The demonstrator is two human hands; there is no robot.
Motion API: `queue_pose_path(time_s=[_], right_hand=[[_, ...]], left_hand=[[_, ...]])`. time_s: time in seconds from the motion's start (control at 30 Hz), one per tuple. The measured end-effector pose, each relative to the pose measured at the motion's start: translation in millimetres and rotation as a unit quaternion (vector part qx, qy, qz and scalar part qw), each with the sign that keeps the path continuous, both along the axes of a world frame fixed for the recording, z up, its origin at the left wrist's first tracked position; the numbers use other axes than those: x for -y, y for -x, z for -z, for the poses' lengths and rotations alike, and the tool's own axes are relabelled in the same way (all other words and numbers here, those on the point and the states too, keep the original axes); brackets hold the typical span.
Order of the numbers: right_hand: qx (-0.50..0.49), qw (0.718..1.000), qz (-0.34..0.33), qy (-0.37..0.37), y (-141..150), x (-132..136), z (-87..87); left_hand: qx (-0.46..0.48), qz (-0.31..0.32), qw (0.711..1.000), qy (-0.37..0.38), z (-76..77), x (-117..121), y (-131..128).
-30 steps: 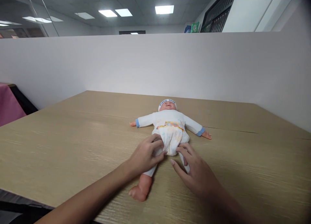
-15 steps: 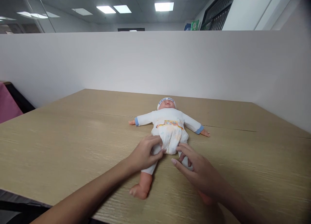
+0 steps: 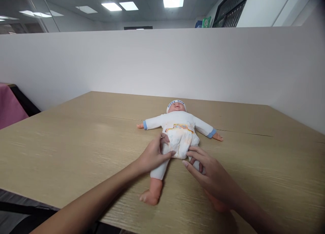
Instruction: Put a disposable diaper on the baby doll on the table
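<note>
A baby doll [image 3: 179,116] in white clothes with blue cuffs lies on its back, head away from me, arms spread. Around its hips is a white diaper [image 3: 180,142] with a colourful printed strip at the waist. My left hand [image 3: 153,154] rests at the diaper's left leg edge, thumb tip near the crotch and fingers higher by the hip, thumb and fingers apart. At the other leg edge, my right hand [image 3: 207,168] touches the diaper with its fingertips, thumb held away from them. It partly covers the doll's leg on that side.
The doll lies on a wooden table [image 3: 76,136] with a seam across it. Behind stands a white partition [image 3: 152,61]. Beyond the table's left side is a pink item [image 3: 11,105] with a black edge. The table's front edge shows at lower left.
My left fingers have moved up toward the hip and spread farther from the thumb. My right hand stays at its leg edge. The view has shifted slightly.
</note>
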State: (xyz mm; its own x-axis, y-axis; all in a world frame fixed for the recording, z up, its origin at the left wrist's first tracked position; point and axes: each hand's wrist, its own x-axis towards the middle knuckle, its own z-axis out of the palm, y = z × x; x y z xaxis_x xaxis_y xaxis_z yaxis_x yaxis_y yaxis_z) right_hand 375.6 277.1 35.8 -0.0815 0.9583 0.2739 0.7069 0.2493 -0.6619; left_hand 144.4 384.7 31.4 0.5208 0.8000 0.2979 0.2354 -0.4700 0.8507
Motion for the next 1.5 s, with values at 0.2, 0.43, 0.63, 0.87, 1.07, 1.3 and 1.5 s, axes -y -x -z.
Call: queue_pose_path(time_s=[0.2,0.43,0.63,0.87,1.07,1.3,1.5], right_hand=[[-0.038,0.999,0.002,0.017,-2,2,-9.6],[-0.018,1.000,-0.001,0.016,-6,1,-8.8],[-0.001,1.000,-0.016,0.009,-4,6,0.7],[0.014,0.998,-0.002,0.069,0,10,-6.2],[-0.021,0.995,0.039,0.088,6,1,-0.6],[-0.126,0.980,0.139,0.062,0,-14,3.0],[-0.049,0.981,0.172,0.077,-8,-8,-13.1]], left_hand=[[0.026,-0.050,0.996,0.075,-1.6,3,-1],[-0.043,-0.045,0.994,0.089,-13.3,4,1],[-0.028,-0.017,0.995,0.092,-8.7,4,0],[0.012,-0.014,0.988,0.152,-7.2,7,-3],[0.012,-0.013,0.989,0.147,-10.2,7,1],[0.036,0.035,0.980,0.191,-6.3,-6,5],[0.050,0.049,0.972,0.225,-6.0,-7,5]])
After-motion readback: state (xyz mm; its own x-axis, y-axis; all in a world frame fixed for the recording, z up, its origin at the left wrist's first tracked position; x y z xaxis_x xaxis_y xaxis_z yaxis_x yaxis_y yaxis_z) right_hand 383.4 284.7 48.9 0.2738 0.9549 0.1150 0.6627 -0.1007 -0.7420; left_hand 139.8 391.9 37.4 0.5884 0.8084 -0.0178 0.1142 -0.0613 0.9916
